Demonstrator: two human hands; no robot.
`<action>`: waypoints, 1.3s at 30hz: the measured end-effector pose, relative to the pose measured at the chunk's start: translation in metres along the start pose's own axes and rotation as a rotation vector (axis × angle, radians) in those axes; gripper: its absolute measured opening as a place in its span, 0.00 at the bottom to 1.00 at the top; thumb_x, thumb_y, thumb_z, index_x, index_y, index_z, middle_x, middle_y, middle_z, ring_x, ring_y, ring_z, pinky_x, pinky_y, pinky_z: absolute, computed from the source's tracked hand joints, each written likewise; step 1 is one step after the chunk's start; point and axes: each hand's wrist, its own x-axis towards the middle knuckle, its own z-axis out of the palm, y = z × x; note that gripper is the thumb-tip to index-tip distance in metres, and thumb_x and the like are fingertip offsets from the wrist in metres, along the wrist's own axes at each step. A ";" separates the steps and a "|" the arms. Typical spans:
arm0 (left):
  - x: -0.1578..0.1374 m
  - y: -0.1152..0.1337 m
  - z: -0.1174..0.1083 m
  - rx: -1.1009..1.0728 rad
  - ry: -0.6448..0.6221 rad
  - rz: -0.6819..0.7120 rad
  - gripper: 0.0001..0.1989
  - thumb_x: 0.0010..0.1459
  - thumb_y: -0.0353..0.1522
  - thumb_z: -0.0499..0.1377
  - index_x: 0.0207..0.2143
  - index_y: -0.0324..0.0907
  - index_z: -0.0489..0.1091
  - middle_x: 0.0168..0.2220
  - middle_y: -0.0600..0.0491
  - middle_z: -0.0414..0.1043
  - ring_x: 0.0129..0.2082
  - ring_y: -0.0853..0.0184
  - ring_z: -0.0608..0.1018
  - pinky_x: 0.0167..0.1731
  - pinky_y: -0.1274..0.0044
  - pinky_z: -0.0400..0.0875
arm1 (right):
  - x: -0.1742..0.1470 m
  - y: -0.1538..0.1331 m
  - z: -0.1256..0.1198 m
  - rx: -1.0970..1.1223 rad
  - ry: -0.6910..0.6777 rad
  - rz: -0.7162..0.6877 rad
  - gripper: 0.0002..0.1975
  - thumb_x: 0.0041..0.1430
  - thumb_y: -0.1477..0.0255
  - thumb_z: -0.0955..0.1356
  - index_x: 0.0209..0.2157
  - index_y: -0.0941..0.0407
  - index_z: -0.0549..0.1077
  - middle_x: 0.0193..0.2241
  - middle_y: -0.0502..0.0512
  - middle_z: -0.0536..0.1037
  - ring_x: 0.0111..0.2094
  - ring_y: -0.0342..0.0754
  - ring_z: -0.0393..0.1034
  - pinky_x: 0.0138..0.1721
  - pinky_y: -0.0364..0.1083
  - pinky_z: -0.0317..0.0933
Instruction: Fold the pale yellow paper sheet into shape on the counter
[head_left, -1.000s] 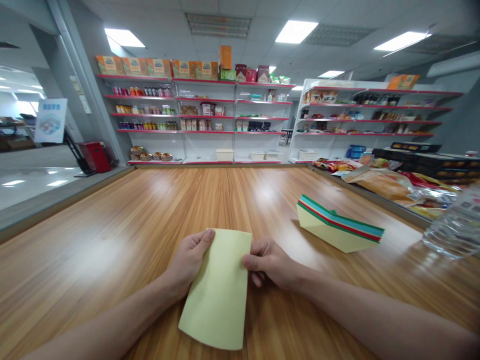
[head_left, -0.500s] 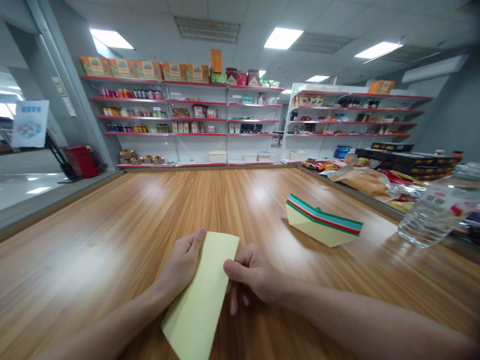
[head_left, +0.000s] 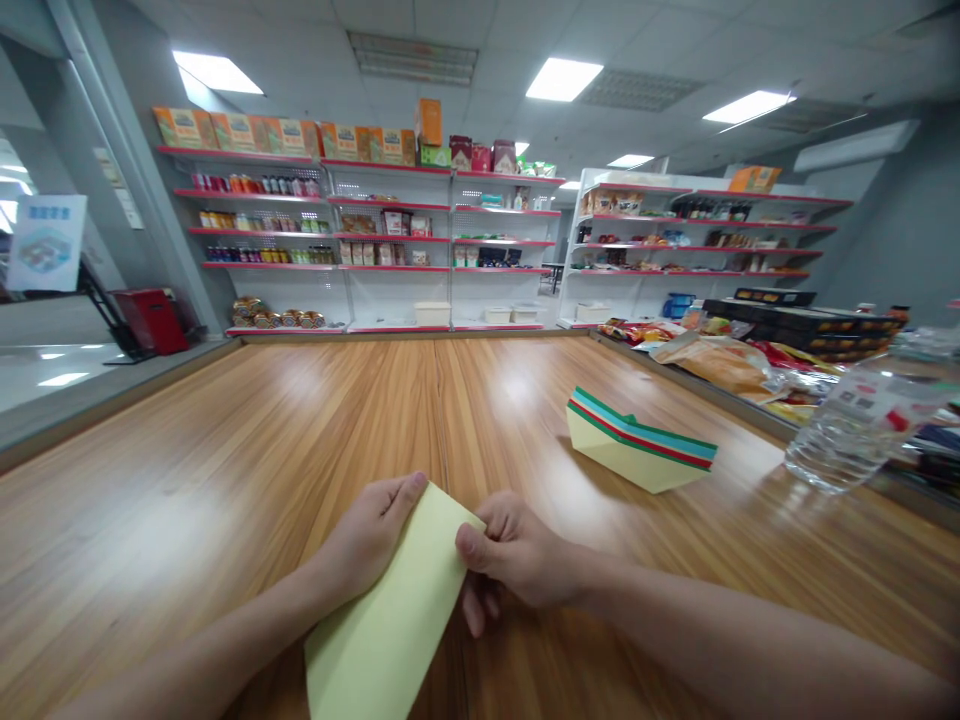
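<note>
Rightward on the worktop (head_left: 300, 420) stand a paper boat (head_left: 637, 450) and a bottle (head_left: 847, 430); the left hand (head_left: 367, 540) and the right hand (head_left: 529, 555) pinch the yellow paper (head_left: 401, 610) with fingers (head_left: 499, 512) at its opposite sides.

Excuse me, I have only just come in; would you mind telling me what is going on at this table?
A person's left hand holds a pale yellow paper along its left side, while the right hand pinches it near the far right corner. Beyond the right hand, a boat-shaped folded paper with a striped edge stands on the wooden table, apart from both hands. A clear bottle is farther right.
</note>
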 end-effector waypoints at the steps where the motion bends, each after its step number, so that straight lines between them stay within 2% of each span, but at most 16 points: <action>1: 0.000 0.000 -0.001 -0.011 0.018 -0.006 0.23 0.57 0.48 0.48 0.19 0.40 0.62 0.18 0.57 0.60 0.18 0.70 0.63 0.19 0.80 0.55 | 0.000 -0.001 0.000 -0.025 -0.003 0.012 0.33 0.53 0.46 0.58 0.19 0.63 0.69 0.11 0.51 0.67 0.10 0.36 0.58 0.11 0.35 0.51; 4: 0.001 0.001 0.000 -0.010 0.059 -0.007 0.23 0.57 0.48 0.48 0.20 0.40 0.63 0.18 0.56 0.62 0.19 0.69 0.64 0.20 0.79 0.56 | -0.002 -0.001 -0.004 -0.119 0.053 0.048 0.37 0.56 0.46 0.54 0.15 0.64 0.68 0.09 0.50 0.64 0.08 0.35 0.55 0.09 0.35 0.47; 7: 0.003 0.003 0.003 0.011 0.026 -0.010 0.22 0.57 0.47 0.48 0.19 0.40 0.62 0.18 0.57 0.61 0.19 0.70 0.63 0.20 0.79 0.56 | -0.006 -0.004 -0.004 -0.151 0.126 0.051 0.36 0.56 0.47 0.54 0.12 0.62 0.66 0.09 0.51 0.64 0.07 0.35 0.54 0.08 0.35 0.45; 13: 0.002 0.001 0.006 0.070 -0.084 0.044 0.21 0.59 0.44 0.46 0.19 0.41 0.60 0.18 0.58 0.59 0.21 0.69 0.64 0.22 0.79 0.58 | -0.012 -0.014 0.017 -0.265 0.071 -0.058 0.33 0.58 0.50 0.55 0.13 0.62 0.66 0.10 0.53 0.65 0.10 0.37 0.59 0.10 0.35 0.51; 16: 0.001 -0.002 0.005 0.095 -0.039 0.072 0.21 0.60 0.44 0.45 0.23 0.40 0.64 0.20 0.57 0.62 0.22 0.68 0.67 0.24 0.78 0.61 | -0.008 -0.009 0.020 -0.225 0.192 -0.062 0.33 0.58 0.51 0.56 0.11 0.62 0.65 0.09 0.55 0.66 0.11 0.40 0.62 0.09 0.36 0.51; 18: 0.000 -0.004 0.002 0.169 0.037 0.081 0.19 0.61 0.43 0.45 0.36 0.40 0.68 0.26 0.54 0.68 0.25 0.66 0.71 0.27 0.76 0.65 | -0.001 -0.001 0.016 -0.077 0.381 -0.030 0.33 0.56 0.50 0.58 0.12 0.62 0.67 0.08 0.54 0.65 0.09 0.40 0.60 0.07 0.36 0.49; 20: -0.001 -0.005 0.000 0.321 0.115 0.140 0.19 0.61 0.41 0.45 0.49 0.42 0.64 0.40 0.48 0.70 0.36 0.61 0.74 0.36 0.70 0.68 | 0.006 0.007 0.008 -0.002 0.526 -0.013 0.31 0.55 0.50 0.59 0.13 0.62 0.68 0.09 0.54 0.67 0.08 0.40 0.60 0.07 0.36 0.47; 21: -0.003 -0.005 -0.002 0.413 0.125 0.202 0.20 0.62 0.39 0.44 0.53 0.45 0.62 0.48 0.46 0.66 0.45 0.59 0.71 0.42 0.66 0.66 | 0.009 0.010 0.004 0.015 0.594 -0.014 0.30 0.55 0.51 0.60 0.13 0.62 0.68 0.08 0.53 0.66 0.08 0.39 0.59 0.07 0.36 0.46; 23: -0.007 -0.003 -0.003 0.586 0.066 0.369 0.20 0.62 0.37 0.45 0.55 0.49 0.60 0.60 0.47 0.53 0.58 0.55 0.58 0.53 0.60 0.57 | 0.014 0.015 -0.003 0.034 0.687 -0.012 0.29 0.56 0.53 0.61 0.14 0.62 0.68 0.06 0.51 0.64 0.07 0.37 0.55 0.09 0.36 0.46; 25: -0.013 -0.001 -0.003 0.696 -0.080 0.499 0.24 0.60 0.38 0.48 0.59 0.49 0.54 0.63 0.48 0.45 0.62 0.52 0.48 0.57 0.56 0.48 | 0.017 0.017 -0.008 0.074 0.747 -0.012 0.28 0.56 0.54 0.62 0.14 0.62 0.67 0.06 0.50 0.64 0.08 0.37 0.54 0.10 0.36 0.47; 27: -0.016 0.000 0.000 0.736 -0.180 0.517 0.35 0.57 0.39 0.53 0.63 0.45 0.41 0.64 0.44 0.40 0.62 0.50 0.45 0.56 0.53 0.46 | 0.018 0.018 -0.012 0.115 0.764 -0.021 0.27 0.56 0.54 0.62 0.15 0.61 0.67 0.07 0.50 0.65 0.09 0.37 0.54 0.12 0.37 0.48; 29: -0.015 -0.003 0.002 0.751 -0.192 0.494 0.37 0.57 0.34 0.53 0.63 0.45 0.35 0.65 0.44 0.37 0.63 0.50 0.44 0.56 0.53 0.48 | 0.017 0.018 -0.013 0.138 0.754 -0.035 0.27 0.56 0.54 0.62 0.15 0.61 0.67 0.08 0.49 0.65 0.11 0.37 0.54 0.13 0.37 0.49; 32: -0.007 -0.011 0.004 0.773 -0.183 0.452 0.37 0.55 0.22 0.47 0.63 0.47 0.34 0.65 0.46 0.37 0.63 0.55 0.44 0.57 0.55 0.50 | 0.016 0.017 -0.015 0.095 0.724 -0.053 0.29 0.55 0.53 0.62 0.13 0.61 0.67 0.08 0.51 0.66 0.11 0.37 0.54 0.13 0.37 0.48; 34: -0.002 -0.016 0.003 0.786 -0.163 0.447 0.39 0.52 0.19 0.46 0.63 0.49 0.36 0.65 0.47 0.38 0.63 0.56 0.44 0.57 0.56 0.49 | 0.014 0.015 -0.015 0.006 0.706 -0.057 0.31 0.56 0.53 0.61 0.11 0.61 0.68 0.08 0.52 0.66 0.10 0.37 0.54 0.13 0.38 0.47; 37: -0.002 -0.017 0.002 0.778 -0.127 0.439 0.37 0.54 0.24 0.49 0.63 0.48 0.37 0.65 0.44 0.38 0.63 0.54 0.44 0.57 0.56 0.50 | 0.009 0.012 -0.011 -0.176 0.649 -0.080 0.32 0.58 0.54 0.60 0.10 0.61 0.70 0.08 0.53 0.66 0.10 0.37 0.54 0.13 0.38 0.48; 39: -0.007 -0.014 0.001 0.757 -0.104 0.432 0.41 0.53 0.29 0.54 0.63 0.45 0.34 0.64 0.42 0.39 0.62 0.50 0.44 0.56 0.54 0.48 | 0.005 0.008 -0.005 -0.265 0.539 -0.115 0.32 0.59 0.55 0.59 0.11 0.61 0.71 0.08 0.53 0.67 0.11 0.37 0.55 0.14 0.38 0.49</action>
